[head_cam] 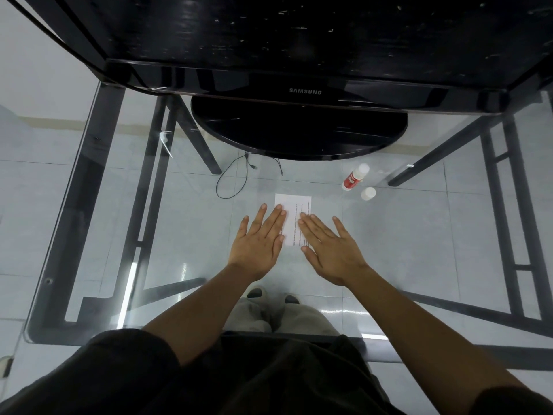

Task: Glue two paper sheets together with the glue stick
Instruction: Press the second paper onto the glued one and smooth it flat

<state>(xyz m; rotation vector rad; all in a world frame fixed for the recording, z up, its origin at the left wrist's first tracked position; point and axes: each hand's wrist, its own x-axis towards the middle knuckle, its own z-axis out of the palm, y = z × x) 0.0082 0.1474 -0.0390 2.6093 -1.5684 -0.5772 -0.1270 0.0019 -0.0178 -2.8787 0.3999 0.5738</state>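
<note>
Both hands flat w/ fingers spread wide, left hand point(259, 238) & right hand point(327, 245) pressing paper point(293, 208) on glass table point(185, 205); glue stick point(354, 177) uncapped nearby, cap point(368, 193) just beside it.

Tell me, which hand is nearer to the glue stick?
Right. The right hand lies flat on the paper, below and left of the glue stick. The left hand lies farther left, across the paper.

"SAMSUNG" stands on the monitor point(305, 91) bezel; paper point(294, 211) print unreadable.
</note>
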